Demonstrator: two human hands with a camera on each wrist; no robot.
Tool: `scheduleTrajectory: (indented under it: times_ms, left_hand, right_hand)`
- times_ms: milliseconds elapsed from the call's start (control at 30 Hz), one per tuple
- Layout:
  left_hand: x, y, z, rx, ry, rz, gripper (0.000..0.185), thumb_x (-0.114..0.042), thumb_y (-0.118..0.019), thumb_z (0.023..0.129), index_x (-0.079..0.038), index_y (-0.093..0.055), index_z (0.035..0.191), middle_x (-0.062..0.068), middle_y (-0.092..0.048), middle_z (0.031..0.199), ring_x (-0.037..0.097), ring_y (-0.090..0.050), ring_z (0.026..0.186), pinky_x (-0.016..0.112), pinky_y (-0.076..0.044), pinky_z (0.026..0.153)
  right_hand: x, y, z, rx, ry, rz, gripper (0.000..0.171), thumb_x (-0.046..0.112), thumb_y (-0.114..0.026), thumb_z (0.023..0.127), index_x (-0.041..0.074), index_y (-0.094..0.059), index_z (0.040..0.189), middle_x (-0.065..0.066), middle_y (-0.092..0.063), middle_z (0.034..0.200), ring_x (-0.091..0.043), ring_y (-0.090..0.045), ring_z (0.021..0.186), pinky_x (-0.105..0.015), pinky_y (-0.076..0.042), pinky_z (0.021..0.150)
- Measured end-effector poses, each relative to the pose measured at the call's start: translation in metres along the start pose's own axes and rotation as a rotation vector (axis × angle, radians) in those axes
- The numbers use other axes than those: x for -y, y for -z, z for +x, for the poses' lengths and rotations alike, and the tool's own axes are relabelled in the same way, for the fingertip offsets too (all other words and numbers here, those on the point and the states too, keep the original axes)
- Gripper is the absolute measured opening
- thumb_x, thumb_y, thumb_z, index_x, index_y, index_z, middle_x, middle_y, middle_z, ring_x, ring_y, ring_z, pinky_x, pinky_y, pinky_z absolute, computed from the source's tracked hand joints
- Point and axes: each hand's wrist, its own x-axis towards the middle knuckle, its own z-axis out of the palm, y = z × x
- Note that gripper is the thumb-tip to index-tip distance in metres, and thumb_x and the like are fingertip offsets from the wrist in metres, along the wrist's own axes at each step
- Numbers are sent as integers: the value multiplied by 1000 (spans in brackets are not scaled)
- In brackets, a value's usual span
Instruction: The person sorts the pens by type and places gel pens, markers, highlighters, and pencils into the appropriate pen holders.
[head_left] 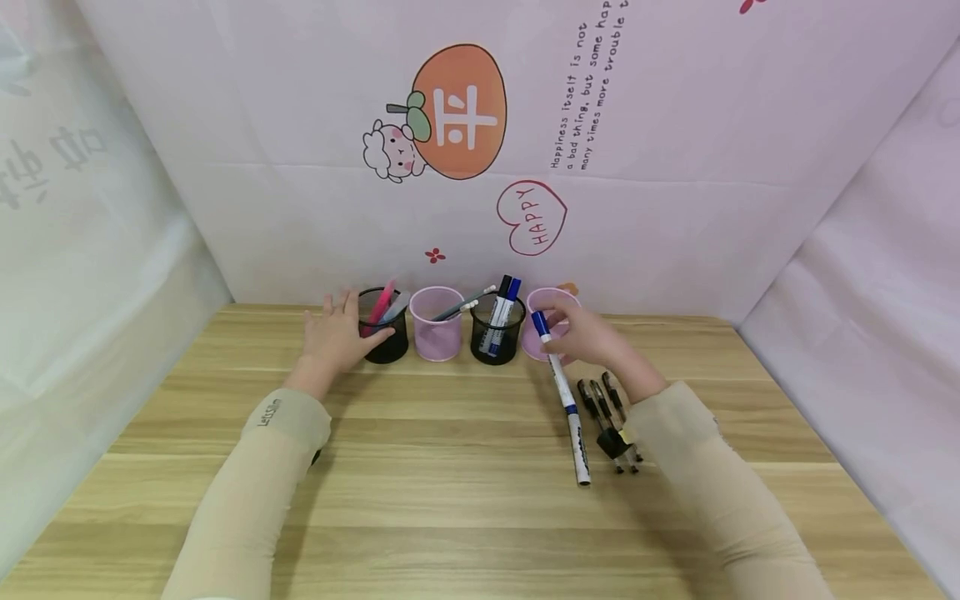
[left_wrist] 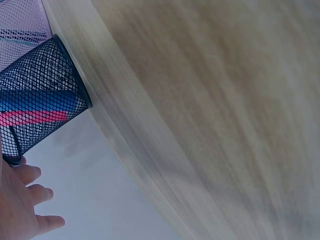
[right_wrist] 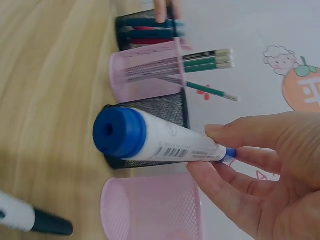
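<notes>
My left hand (head_left: 333, 333) rests against the leftmost black mesh pen cup (head_left: 386, 346), thumb across its front and the other fingers spread. Inside that cup stand a pink highlighter (head_left: 381, 304) and other pens. My right hand (head_left: 581, 333) pinches a white whiteboard marker (right_wrist: 175, 142) with blue ends between thumb and fingers. This marker slants in front of the rightmost pink mesh cup (right_wrist: 150, 210), partly hidden by the hand in the head view. Another white marker (head_left: 578, 450) with a dark cap lies on the table below it.
Between the hands stand a pink cup (head_left: 438, 340) of pencils and a black mesh cup (head_left: 495, 354) with blue and black markers. Several black pens (head_left: 600, 404) lie by the right sleeve. A printed white cloth (head_left: 300, 225) hangs behind the wooden table (head_left: 427, 500).
</notes>
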Motion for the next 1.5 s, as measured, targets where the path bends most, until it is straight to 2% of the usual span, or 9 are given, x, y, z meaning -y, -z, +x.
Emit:
scheduleTrajectory:
  times_ms: [200, 533, 667, 800, 933, 1033, 1267, 1500]
  left_hand:
    - [0, -1, 0, 0, 2, 0, 109, -75, -48, 94, 4, -14, 162, 27, -18, 166, 51, -12, 151, 76, -12, 114]
    - [1, -1, 2, -4, 6, 0, 109, -75, -48, 94, 4, -14, 161, 27, -18, 166, 52, -12, 151, 75, -11, 114]
    - [0, 0, 1, -2, 6, -6, 107, -72, -50, 96, 4, -14, 161, 27, -18, 166, 52, -11, 151, 75, -10, 114]
    - [-1, 1, 0, 2, 5, -5, 107, -73, -48, 96, 4, -13, 162, 28, -17, 166, 52, -10, 151, 75, -10, 114]
    - [0, 1, 0, -3, 5, -2, 107, -73, -49, 96, 4, -14, 161, 28, -18, 166, 52, -11, 151, 75, -11, 114]
    - [0, 0, 0, -8, 5, -2, 107, -72, -50, 96, 4, -15, 161, 28, -18, 166, 52, -12, 151, 75, -11, 114]
    - [-1, 2, 0, -5, 7, 10, 106, -71, -50, 96, 4, -14, 161, 28, -18, 166, 52, -12, 151, 75, -8, 114]
    - [1, 1, 1, -7, -4, 25, 105, -69, -51, 97, 5, -13, 161, 28, -16, 166, 51, -9, 152, 74, -4, 115]
  right_hand:
    - [5, 2, 9, -56, -37, -3, 67, -6, -70, 91, 2, -43, 152, -29, -53, 131, -41, -62, 106, -38, -62, 73]
    - [18, 0, 20, -229, -11, 78, 74, -2, -72, 92, 5, -37, 157, -28, -52, 137, -41, -63, 107, -43, -62, 79]
    - [21, -3, 23, -319, 7, 122, 73, -1, -71, 93, 8, -37, 157, -25, -52, 137, -41, -62, 113, -47, -61, 83]
    - [22, -6, 28, -429, 13, 207, 74, 0, -72, 94, 13, -37, 158, -20, -52, 139, -31, -62, 106, -44, -61, 83]
    - [22, -8, 33, -516, 66, 284, 74, -1, -72, 93, 16, -38, 157, -18, -51, 138, -21, -62, 95, -43, -61, 82]
    - [21, -10, 37, -563, 126, 321, 73, -3, -72, 93, 13, -39, 156, -19, -52, 136, -18, -63, 93, -43, -61, 82]
    - [19, -14, 46, -684, 181, 404, 70, -6, -69, 94, 7, -36, 154, -17, -51, 134, -17, -64, 94, -27, -60, 78]
    - [13, -18, 52, -793, 180, 460, 66, -9, -67, 93, 5, -36, 149, -14, -51, 129, -19, -64, 95, -42, -60, 85]
